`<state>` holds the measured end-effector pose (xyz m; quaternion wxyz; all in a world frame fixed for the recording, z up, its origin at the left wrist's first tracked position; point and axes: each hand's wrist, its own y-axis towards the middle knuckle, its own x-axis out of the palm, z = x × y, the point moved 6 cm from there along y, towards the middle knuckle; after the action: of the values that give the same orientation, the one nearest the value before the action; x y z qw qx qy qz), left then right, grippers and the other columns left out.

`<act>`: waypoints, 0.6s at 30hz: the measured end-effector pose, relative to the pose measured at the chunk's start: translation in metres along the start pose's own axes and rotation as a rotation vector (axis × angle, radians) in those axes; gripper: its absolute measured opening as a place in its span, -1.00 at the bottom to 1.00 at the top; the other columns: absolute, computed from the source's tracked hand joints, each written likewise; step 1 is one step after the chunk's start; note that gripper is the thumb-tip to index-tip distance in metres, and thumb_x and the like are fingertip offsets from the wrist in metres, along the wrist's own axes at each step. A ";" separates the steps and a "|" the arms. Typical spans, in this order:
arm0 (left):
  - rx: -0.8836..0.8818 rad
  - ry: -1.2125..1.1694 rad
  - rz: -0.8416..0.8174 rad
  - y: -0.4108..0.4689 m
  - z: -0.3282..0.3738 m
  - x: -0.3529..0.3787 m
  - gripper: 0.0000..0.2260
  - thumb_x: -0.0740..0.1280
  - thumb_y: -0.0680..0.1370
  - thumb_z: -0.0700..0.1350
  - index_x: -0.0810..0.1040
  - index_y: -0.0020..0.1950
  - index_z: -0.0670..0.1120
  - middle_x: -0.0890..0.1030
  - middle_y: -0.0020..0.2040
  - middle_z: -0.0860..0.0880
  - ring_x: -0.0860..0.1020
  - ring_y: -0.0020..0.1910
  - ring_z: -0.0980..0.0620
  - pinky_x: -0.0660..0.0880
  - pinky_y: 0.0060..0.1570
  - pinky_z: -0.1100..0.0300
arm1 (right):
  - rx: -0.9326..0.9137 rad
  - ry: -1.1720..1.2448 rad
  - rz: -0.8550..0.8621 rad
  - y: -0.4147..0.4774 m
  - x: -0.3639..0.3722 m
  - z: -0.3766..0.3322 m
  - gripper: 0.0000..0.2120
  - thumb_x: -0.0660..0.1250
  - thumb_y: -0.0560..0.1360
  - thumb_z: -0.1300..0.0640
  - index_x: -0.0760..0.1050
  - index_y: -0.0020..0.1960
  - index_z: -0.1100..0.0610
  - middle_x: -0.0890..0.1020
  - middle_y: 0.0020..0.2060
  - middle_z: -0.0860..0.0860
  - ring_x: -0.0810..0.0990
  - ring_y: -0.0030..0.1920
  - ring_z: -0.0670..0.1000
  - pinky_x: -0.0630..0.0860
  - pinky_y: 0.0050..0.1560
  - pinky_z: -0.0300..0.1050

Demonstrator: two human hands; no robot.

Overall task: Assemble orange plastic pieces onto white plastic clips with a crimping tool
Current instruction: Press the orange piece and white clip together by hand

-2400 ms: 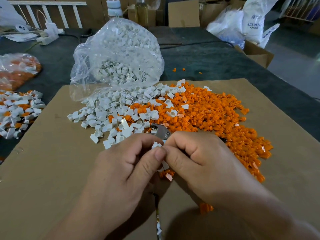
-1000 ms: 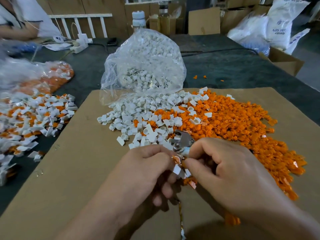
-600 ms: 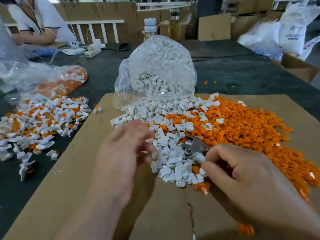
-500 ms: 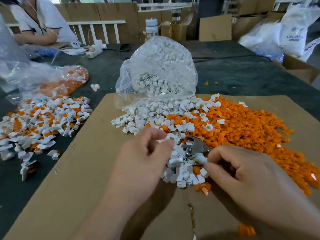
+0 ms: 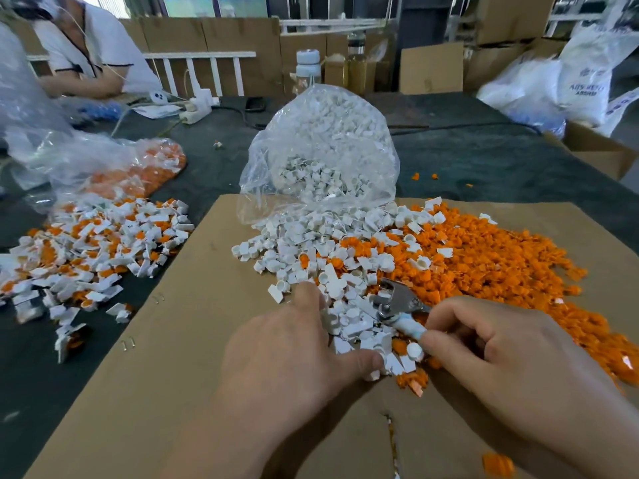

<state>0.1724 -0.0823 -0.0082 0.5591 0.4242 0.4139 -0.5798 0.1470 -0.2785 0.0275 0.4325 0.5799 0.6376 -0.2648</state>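
A loose heap of white clips [image 5: 311, 250] lies mid-cardboard, merging on its right into a wide spread of orange pieces [image 5: 501, 257]. My left hand [image 5: 294, 357] rests on the near edge of the white heap, forefinger and thumb stretched out with several clips between them; I cannot see a clip gripped. My right hand [image 5: 501, 357] grips the handles of the metal crimping tool [image 5: 397, 299], whose jaws point left over the clips. Nothing is visible in the jaws.
A clear bag of white clips [image 5: 325, 150] slumps behind the heap. Assembled white-and-orange parts [image 5: 90, 250] pile up left, off the cardboard sheet [image 5: 173, 340], beside a bag of orange pieces [image 5: 121, 171]. Another person [image 5: 93, 57] sits far left. A cardboard box [image 5: 598, 150] stands right.
My hands parted from the piece they held together. The left hand swung left, a white part flew toward the left pile, and the hand came back onto the white clips. The right hand kept the tool.
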 end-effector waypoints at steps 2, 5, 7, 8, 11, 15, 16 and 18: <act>-0.025 0.029 -0.050 0.000 -0.002 0.002 -0.31 0.14 0.16 0.68 0.22 0.06 0.24 0.48 -0.23 0.19 0.40 -0.29 0.23 0.35 -0.40 0.23 | 0.010 0.001 0.002 0.000 -0.003 -0.001 -0.79 0.18 0.38 -0.27 0.48 -0.15 -0.19 0.55 -0.18 -0.25 0.51 -0.18 -0.16 0.45 -0.25 -0.21; 0.005 0.023 -0.098 -0.001 0.004 0.005 -0.37 0.16 0.25 0.64 0.26 0.09 0.23 0.56 -0.13 0.16 0.46 -0.23 0.18 0.38 -0.36 0.20 | -0.037 -0.082 0.005 -0.002 -0.010 -0.008 -0.77 0.16 0.38 -0.29 0.45 -0.12 -0.20 0.52 -0.14 -0.21 0.46 -0.07 -0.24 0.44 -0.17 -0.29; 0.039 0.004 -0.105 -0.001 0.007 0.006 -0.40 0.16 0.33 0.60 0.26 0.14 0.21 0.58 -0.09 0.14 0.49 -0.19 0.14 0.44 -0.32 0.18 | -0.073 -0.148 -0.015 -0.006 -0.012 -0.020 -0.77 0.16 0.37 -0.30 0.44 -0.12 -0.20 0.51 -0.27 -0.18 0.47 -0.07 -0.24 0.42 -0.36 -0.30; 0.056 -0.007 -0.104 -0.001 0.009 0.006 -0.41 0.16 0.36 0.58 0.26 0.16 0.21 0.58 -0.09 0.13 0.50 -0.19 0.13 0.48 -0.29 0.16 | -0.103 -0.148 -0.017 -0.009 -0.015 -0.024 -0.77 0.18 0.37 -0.30 0.45 -0.14 -0.20 0.49 -0.34 -0.21 0.51 -0.18 -0.20 0.39 -0.42 -0.34; 0.088 -0.047 -0.121 -0.002 0.011 0.004 -0.41 0.18 0.39 0.55 0.24 0.22 0.20 0.60 -0.07 0.13 0.55 -0.12 0.09 0.57 -0.15 0.06 | -0.103 -0.313 -0.119 -0.018 -0.016 -0.035 -0.68 0.02 0.35 -0.45 0.32 0.00 -0.35 0.40 -0.20 -0.36 0.47 -0.33 -0.25 0.52 -0.33 -0.27; 0.072 -0.101 -0.167 -0.010 0.011 0.002 -0.40 0.20 0.17 0.62 0.23 0.02 0.30 0.56 -0.20 0.18 0.50 -0.22 0.19 0.43 -0.33 0.16 | 0.088 -0.420 -0.349 -0.046 0.002 -0.017 -0.46 -0.24 0.40 -0.55 0.40 0.03 -0.39 0.50 0.00 -0.21 0.62 -0.23 -0.01 0.60 -0.26 -0.16; 0.089 -0.093 -0.186 -0.012 0.012 0.002 -0.38 0.23 0.14 0.62 0.24 0.01 0.28 0.55 -0.21 0.17 0.49 -0.24 0.20 0.38 -0.36 0.18 | 0.078 -0.433 -0.255 -0.054 0.002 -0.014 -0.57 0.05 0.49 -0.42 0.58 -0.09 -0.20 0.59 -0.17 -0.08 0.61 -0.39 0.06 0.55 -0.48 -0.15; 0.150 -0.045 -0.182 -0.012 0.016 0.005 -0.39 0.28 0.19 0.58 0.26 0.03 0.24 0.53 -0.21 0.15 0.48 -0.24 0.20 0.32 -0.39 0.20 | 0.075 -0.481 -0.063 -0.061 0.005 0.000 -0.76 0.31 0.45 -0.25 0.56 -0.16 -0.09 0.56 -0.36 0.01 0.57 -0.50 0.07 0.42 -0.60 -0.23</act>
<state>0.1598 -0.0988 -0.0079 0.4798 0.4124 0.3937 -0.6669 0.0883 -0.2872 0.0131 0.5415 0.4955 0.5238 -0.4323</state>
